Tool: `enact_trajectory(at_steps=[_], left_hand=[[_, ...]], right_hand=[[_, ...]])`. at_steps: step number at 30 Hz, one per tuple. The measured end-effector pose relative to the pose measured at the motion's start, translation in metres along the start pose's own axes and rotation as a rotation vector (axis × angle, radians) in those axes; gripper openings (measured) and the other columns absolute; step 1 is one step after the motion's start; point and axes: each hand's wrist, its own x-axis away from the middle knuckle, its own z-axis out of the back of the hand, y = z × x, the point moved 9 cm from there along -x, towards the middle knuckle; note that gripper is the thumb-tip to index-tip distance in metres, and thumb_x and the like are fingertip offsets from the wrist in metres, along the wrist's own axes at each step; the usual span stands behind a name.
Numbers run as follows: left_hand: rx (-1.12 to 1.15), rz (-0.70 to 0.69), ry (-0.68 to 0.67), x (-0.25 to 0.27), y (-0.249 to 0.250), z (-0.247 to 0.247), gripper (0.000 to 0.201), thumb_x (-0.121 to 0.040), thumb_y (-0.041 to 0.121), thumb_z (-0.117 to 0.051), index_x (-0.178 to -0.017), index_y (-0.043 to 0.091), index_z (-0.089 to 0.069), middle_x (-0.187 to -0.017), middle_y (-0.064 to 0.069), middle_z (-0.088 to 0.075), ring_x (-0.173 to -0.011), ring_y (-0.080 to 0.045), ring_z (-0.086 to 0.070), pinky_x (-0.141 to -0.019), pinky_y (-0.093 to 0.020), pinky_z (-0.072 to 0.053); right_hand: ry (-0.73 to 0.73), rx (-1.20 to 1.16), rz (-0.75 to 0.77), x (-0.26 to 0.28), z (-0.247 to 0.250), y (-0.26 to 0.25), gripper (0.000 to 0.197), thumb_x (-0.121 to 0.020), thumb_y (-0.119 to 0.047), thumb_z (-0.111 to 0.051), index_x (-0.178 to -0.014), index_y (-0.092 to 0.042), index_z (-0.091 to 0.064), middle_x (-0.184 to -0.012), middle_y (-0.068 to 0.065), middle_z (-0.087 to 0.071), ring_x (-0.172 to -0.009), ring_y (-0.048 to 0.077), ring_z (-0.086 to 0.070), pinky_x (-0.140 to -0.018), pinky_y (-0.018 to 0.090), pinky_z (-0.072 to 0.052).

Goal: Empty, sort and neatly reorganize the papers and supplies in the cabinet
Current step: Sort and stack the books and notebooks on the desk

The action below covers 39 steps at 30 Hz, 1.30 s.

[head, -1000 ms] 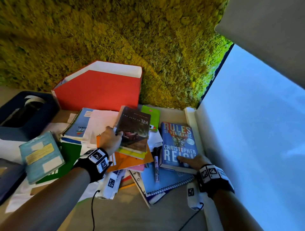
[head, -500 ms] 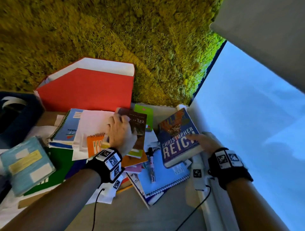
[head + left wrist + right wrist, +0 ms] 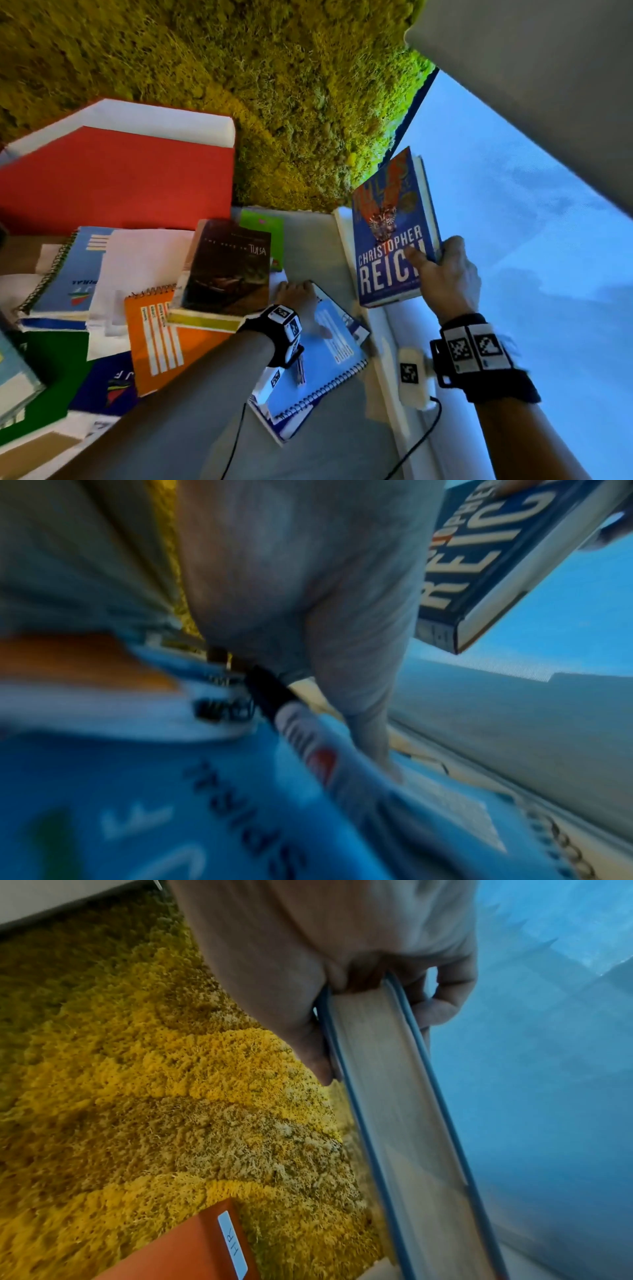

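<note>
Moss wall (image 3: 205,68) behind; right hand (image 3: 445,274) grips blue book (image 3: 387,240) aloft; left hand (image 3: 301,301), fingers flat, presses spiral notebook (image 3: 325,370) below.

free: bare shelf strip (image 3: 308,246) | blocked: book pile (image 3: 226,270), moss wall (image 3: 239,85)

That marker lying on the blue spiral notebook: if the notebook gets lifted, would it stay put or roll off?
Probably roll off. The marker has a round, smooth barrel and lies loose on the slick cover of the blue spiral notebook. The left hand rests at the notebook's far edge, beside the marker, not gripping it. It looks light and stiff, so even a slight tilt should set it rolling.
</note>
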Motion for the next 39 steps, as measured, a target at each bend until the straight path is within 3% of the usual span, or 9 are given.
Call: enact_trajectory(at_steps=[2, 5, 12, 18, 26, 29, 32, 35, 39], left_hand=[[-0.015, 0.023, 0.002, -0.006, -0.001, -0.01, 0.126, -0.059, 0.082, -0.066, -0.145, -0.002, -0.026, -0.143, -0.014, -0.037, -0.13, -0.031, -0.037, -0.11, -0.044, -0.026], [-0.003, 0.039, 0.035, -0.012, -0.002, -0.012, 0.129, -0.055, 0.08, -0.07, -0.145, 0.0, -0.026, -0.142, -0.013, -0.036, -0.129, -0.031, -0.036, -0.11, -0.043, -0.025], [-0.124, 0.032, 0.053, -0.003, 0.019, -0.007, 0.086, -0.064, 0.064, -0.075, -0.129, 0.014, -0.049, -0.132, -0.013, -0.034, -0.125, -0.035, -0.031, -0.103, -0.051, -0.029], [-0.103, 0.08, 0.016, -0.007, 0.021, -0.012, 0.1, -0.056, 0.073, -0.076, -0.124, 0.006, -0.045, -0.124, -0.014, -0.047, -0.117, -0.033, -0.044, -0.098, -0.048, -0.032], [-0.064, -0.079, 0.113, 0.003, 0.019, -0.007, 0.086, -0.065, 0.082, -0.061, -0.109, 0.009, -0.049, -0.111, -0.008, -0.048, -0.104, -0.028, -0.046, -0.091, -0.041, -0.032], [-0.047, -0.127, 0.078, 0.003, 0.027, -0.007, 0.078, -0.072, 0.074, -0.064, -0.108, 0.006, -0.048, -0.108, -0.01, -0.051, -0.097, -0.028, -0.051, -0.08, -0.037, -0.037], [0.024, -0.18, 0.053, 0.007, 0.035, -0.005, 0.074, -0.074, 0.069, -0.067, -0.105, 0.007, -0.043, -0.09, -0.007, -0.054, -0.079, -0.026, -0.056, -0.063, -0.033, -0.038], [0.05, -0.23, 0.05, 0.014, 0.044, -0.006, 0.073, -0.076, 0.069, -0.065, -0.107, 0.008, -0.039, -0.071, 0.0, -0.043, -0.066, -0.023, -0.054, -0.053, -0.033, -0.034], [0.078, -0.229, 0.085, 0.021, 0.047, -0.01, 0.07, -0.086, 0.069, -0.052, -0.119, 0.008, -0.039, -0.066, -0.003, -0.048, -0.051, -0.018, -0.045, -0.044, -0.032, -0.03]], right_hand=[[-0.032, -0.026, -0.012, -0.006, -0.012, 0.005, 0.039, -0.088, -0.041, -0.062, -0.096, -0.009, -0.04, -0.089, 0.009, -0.054, -0.082, 0.032, -0.052, -0.07, 0.037, -0.037], [-0.081, -0.046, -0.045, -0.014, -0.033, 0.009, 0.04, -0.088, -0.043, -0.061, -0.096, -0.01, -0.04, -0.088, 0.008, -0.053, -0.08, 0.03, -0.05, -0.072, 0.037, -0.038], [-0.185, -0.027, -0.044, -0.024, -0.059, 0.016, 0.04, -0.089, -0.043, -0.061, -0.097, -0.009, -0.041, -0.088, 0.007, -0.052, -0.08, 0.029, -0.048, -0.07, 0.034, -0.034], [-0.232, -0.035, -0.075, -0.024, -0.065, 0.035, 0.039, -0.088, -0.043, -0.061, -0.098, -0.011, -0.041, -0.09, 0.005, -0.054, -0.081, 0.028, -0.05, -0.073, 0.034, -0.037], [-0.245, -0.047, -0.065, -0.014, -0.061, 0.046, 0.04, -0.087, -0.044, -0.061, -0.101, -0.012, -0.042, -0.091, 0.006, -0.058, -0.082, 0.029, -0.055, -0.073, 0.034, -0.04], [-0.251, -0.033, -0.052, -0.008, -0.06, 0.047, 0.039, -0.086, -0.045, -0.062, -0.099, -0.014, -0.041, -0.09, 0.006, -0.06, -0.083, 0.031, -0.057, -0.074, 0.037, -0.044], [-0.244, -0.025, -0.027, -0.003, -0.058, 0.044, 0.04, -0.086, -0.045, -0.062, -0.098, -0.013, -0.042, -0.09, 0.006, -0.059, -0.083, 0.032, -0.057, -0.076, 0.039, -0.045], [-0.214, 0.0, 0.014, 0.002, -0.052, 0.037, 0.04, -0.086, -0.044, -0.063, -0.098, -0.012, -0.041, -0.088, 0.006, -0.059, -0.081, 0.032, -0.056, -0.074, 0.039, -0.043], [-0.154, 0.026, 0.071, 0.001, -0.039, 0.032, 0.04, -0.087, -0.044, -0.063, -0.095, -0.013, -0.038, -0.088, 0.007, -0.061, -0.078, 0.033, -0.057, -0.068, 0.038, -0.043]])
